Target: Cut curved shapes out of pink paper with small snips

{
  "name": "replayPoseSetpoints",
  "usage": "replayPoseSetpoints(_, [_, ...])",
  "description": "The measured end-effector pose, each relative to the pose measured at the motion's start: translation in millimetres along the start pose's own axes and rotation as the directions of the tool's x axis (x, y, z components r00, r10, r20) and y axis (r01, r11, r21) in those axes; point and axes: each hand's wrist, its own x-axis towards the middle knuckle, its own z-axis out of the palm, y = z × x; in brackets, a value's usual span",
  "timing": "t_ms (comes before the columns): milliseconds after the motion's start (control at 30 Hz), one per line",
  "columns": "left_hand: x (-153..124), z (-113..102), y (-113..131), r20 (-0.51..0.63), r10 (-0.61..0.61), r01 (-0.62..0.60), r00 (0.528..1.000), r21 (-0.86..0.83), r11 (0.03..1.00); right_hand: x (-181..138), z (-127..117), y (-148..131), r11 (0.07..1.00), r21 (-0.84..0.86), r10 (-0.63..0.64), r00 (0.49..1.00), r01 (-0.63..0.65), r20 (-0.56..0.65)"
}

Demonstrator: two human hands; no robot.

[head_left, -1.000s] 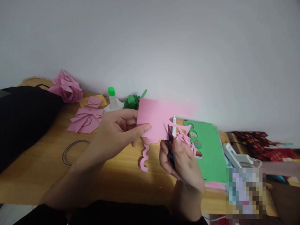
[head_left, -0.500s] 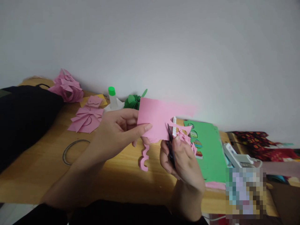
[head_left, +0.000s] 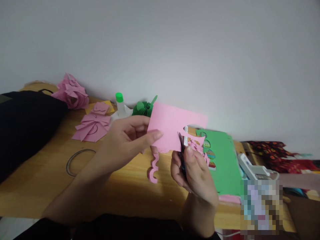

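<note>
My left hand (head_left: pixel 127 140) pinches a pink paper sheet (head_left: pixel 170 125) by its left edge and holds it up above the wooden table (head_left: pixel 117 190). My right hand (head_left: pixel 193 173) is closed on dark scissors (head_left: pixel 182 151), whose blades sit in a curved cut at the sheet's lower right. A wavy pink strip (head_left: pixel 153 168) hangs from the sheet's bottom edge. Small pink cut pieces (head_left: pixel 197 146) lie against my right hand's fingers.
Folded pink paper shapes (head_left: pixel 92 126) and a pink paper flower (head_left: pixel 71 91) lie at the back left by a black bag (head_left: pixel 25 126). A glue bottle with a green cap (head_left: pixel 120 105), a green paper ornament (head_left: pixel 142 108), a green sheet (head_left: pixel 222 160) and a wire ring (head_left: pixel 75 161) are also on the table.
The pink sheet has turned and lifted slightly, its right side now higher. The scissors have stayed in the cut. Both hands are almost where they were.
</note>
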Motion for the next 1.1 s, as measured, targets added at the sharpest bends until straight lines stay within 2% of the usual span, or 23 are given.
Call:
replayPoseSetpoints(100, [-1.3, -0.2, 1.4, 0.070, -0.070, 0.067, 0.995, 0.043, 0.997, 1.2, -0.2, 0.8, 1.000, -0.002, -0.017, 1.000, 0.017, -0.012])
replayPoseSetpoints(167, [-0.9, 0.4, 2.2, 0.075, -0.085, 0.082, 0.994, 0.040, 0.996, 1.8, -0.9, 1.3, 1.000, -0.001, -0.011, 1.000, 0.011, -0.010])
replayPoseSetpoints(500, [2.9, 1.4, 1.6, -0.070, -0.043, 0.034, 0.997, -0.129, 0.991, 0.4, 0.5, -1.1, 1.000, -0.003, -0.013, 1.000, 0.013, 0.020])
replayPoseSetpoints(600, [0.4, 1.1, -1.1, -0.015, -0.062, 0.061, 0.998, -0.090, 0.994, 0.0, 1.4, 1.6, 1.000, 0.020, -0.014, 1.000, 0.013, 0.017])
replayPoseSetpoints(700, [-2.2, 3.6, -4.4, 0.079, -0.149, 0.152, 0.986, -0.036, 0.988, -0.5, 3.0, 3.1, 0.998, 0.053, -0.028, 1.000, 0.027, 0.013])
replayPoseSetpoints(800, [-3.6, 7.1, -6.7, 0.105, -0.200, 0.202, 0.974, -0.006, 0.979, -0.6, 4.5, 2.1, 0.998, 0.058, -0.038, 0.999, 0.037, 0.017])
replayPoseSetpoints(1100, [-0.3, 1.9, -3.3, 0.011, -0.108, 0.107, 0.994, 0.030, 0.994, -0.4, 3.0, 2.3, 0.999, 0.039, -0.014, 1.000, 0.013, 0.027])
